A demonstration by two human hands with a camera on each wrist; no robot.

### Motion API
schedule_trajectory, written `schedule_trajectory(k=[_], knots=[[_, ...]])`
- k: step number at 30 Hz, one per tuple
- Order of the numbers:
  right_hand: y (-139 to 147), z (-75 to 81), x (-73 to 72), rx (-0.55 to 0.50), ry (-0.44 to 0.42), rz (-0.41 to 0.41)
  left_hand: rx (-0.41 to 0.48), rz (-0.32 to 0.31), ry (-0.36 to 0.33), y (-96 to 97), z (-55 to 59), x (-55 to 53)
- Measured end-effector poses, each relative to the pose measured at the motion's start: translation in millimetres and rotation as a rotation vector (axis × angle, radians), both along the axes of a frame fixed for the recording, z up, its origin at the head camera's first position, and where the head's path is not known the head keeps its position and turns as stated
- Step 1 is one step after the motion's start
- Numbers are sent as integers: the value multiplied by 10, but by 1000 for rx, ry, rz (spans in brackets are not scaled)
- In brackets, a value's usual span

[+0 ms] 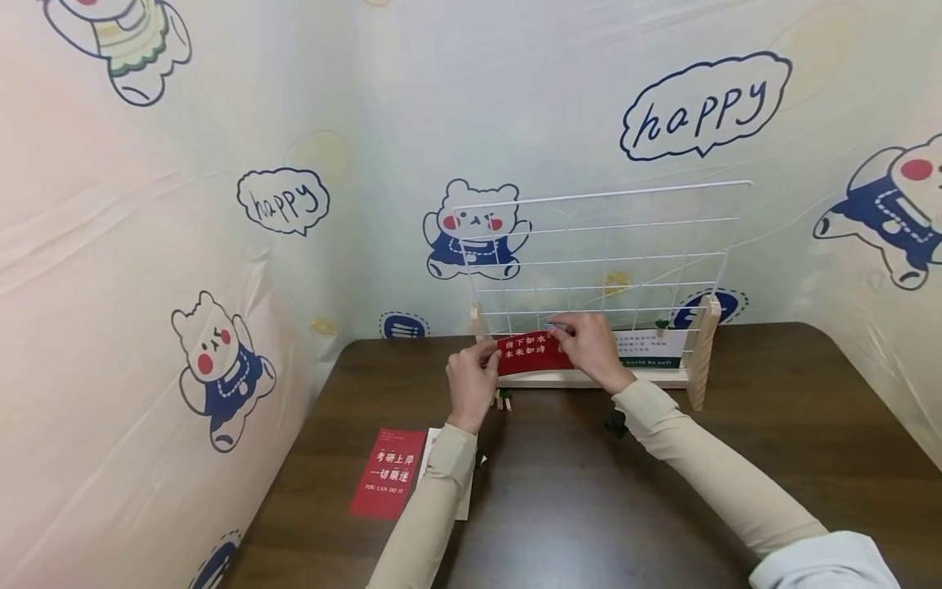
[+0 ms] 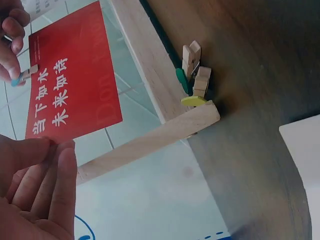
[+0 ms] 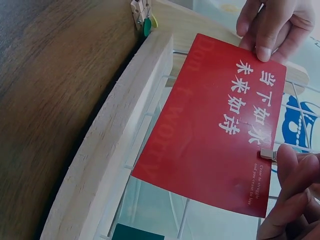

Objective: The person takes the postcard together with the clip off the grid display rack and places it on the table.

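Note:
My left hand [image 1: 473, 386] pinches one end of a red card [image 1: 524, 357] with white Chinese characters between thumb and fingers. The card is held up against the front of a white wire grid rack [image 1: 603, 221] on a wooden base. In my right hand [image 1: 593, 348] is a small wooden clothespin [image 2: 25, 75] with a blue decoration, pinched at its tail. Its tip overlaps the card's upper edge; in the right wrist view the clothespin's end [image 3: 267, 154] sits over the card's face. Beside the right hand, a white and green card [image 1: 651, 350] hangs on the rack.
Several small wooden clothespins [image 2: 194, 75], with green and yellow decorations, lie by the rack's left foot. Another red card [image 1: 388, 474] and a white card [image 1: 462, 507] lie at the table's left. A dark small object [image 1: 616, 423] lies beside the right sleeve. Patterned curtains surround the table.

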State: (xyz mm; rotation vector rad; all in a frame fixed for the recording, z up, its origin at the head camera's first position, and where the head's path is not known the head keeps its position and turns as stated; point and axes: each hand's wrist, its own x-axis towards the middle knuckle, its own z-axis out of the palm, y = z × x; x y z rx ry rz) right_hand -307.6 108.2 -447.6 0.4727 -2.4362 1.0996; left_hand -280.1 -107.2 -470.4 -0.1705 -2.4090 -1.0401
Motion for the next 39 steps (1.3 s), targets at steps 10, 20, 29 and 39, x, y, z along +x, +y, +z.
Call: schedule_trajectory(k=[10,20,29,39], knots=[[-12,51,7,-50,-69,40,13,-22,-24,-46,23,-16],[-36,42,10,-68,-57,47,-13,-17,1,-51,35,-4],[-28,88,52,-112,-99,58,-21,-30,-29,-61,41,72],[-3,193,127,-154,-102,81,2,-65,-91,-191,92,271]])
